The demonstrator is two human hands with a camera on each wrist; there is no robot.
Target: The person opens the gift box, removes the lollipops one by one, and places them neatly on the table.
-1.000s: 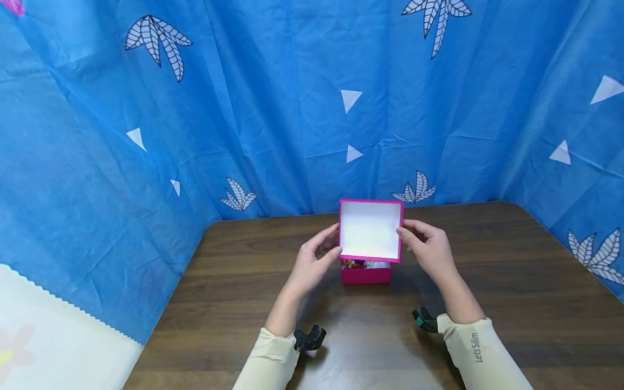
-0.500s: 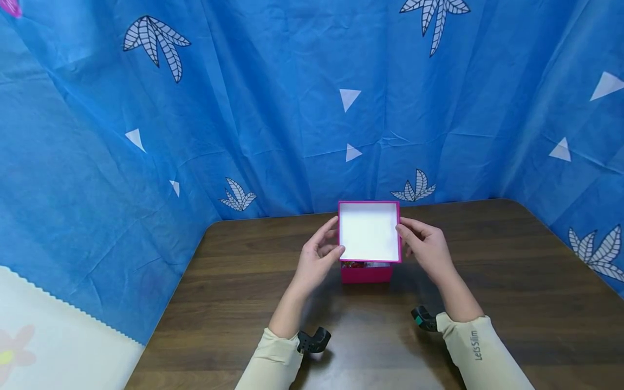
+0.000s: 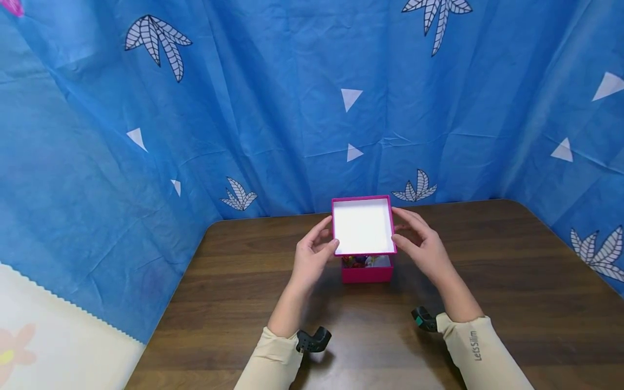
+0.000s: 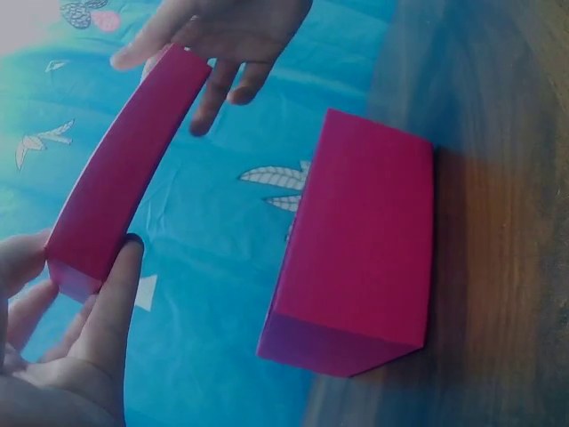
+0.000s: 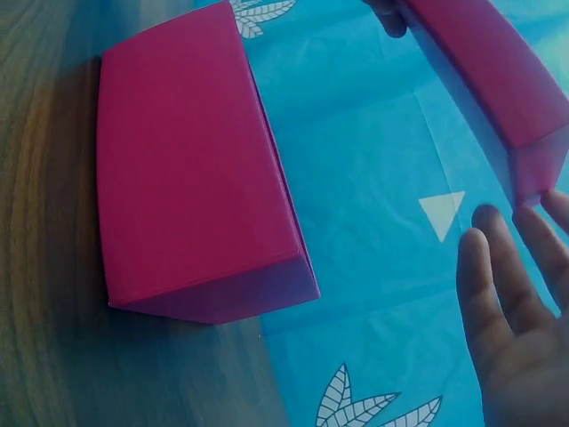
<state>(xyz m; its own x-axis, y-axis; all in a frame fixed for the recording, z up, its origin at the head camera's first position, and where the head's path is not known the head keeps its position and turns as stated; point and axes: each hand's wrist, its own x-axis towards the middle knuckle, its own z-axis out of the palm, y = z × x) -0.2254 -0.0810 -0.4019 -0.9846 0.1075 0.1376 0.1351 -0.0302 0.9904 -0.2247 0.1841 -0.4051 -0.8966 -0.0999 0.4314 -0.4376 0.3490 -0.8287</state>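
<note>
A pink lid [image 3: 363,226] is held up above and behind a pink box [image 3: 367,275], its white inside facing the head camera. My left hand [image 3: 310,262] pinches its left side, thumb at the lower corner; the left wrist view shows the lid [image 4: 129,169] between thumb and fingers. My right hand [image 3: 429,252] is at the right side, fingertips touching the edge. The right wrist view shows the right hand's fingers [image 5: 511,294] spread and fairly straight by a lid corner. Colourful items [image 3: 359,261] show inside the box, partly hidden by the lid.
The box stands on a brown wooden table [image 3: 234,298]. A blue curtain [image 3: 292,108] with leaf and triangle prints hangs behind and along the sides. At the lower left is a pale cloth [image 3: 58,336] with a flower print. Black wrist devices are on both wrists.
The lid has moved slightly left and up and tilted a little, showing more of the box's contents. My left hand moved with it; the right hand's fingers have spread and loosened at the edge.
</note>
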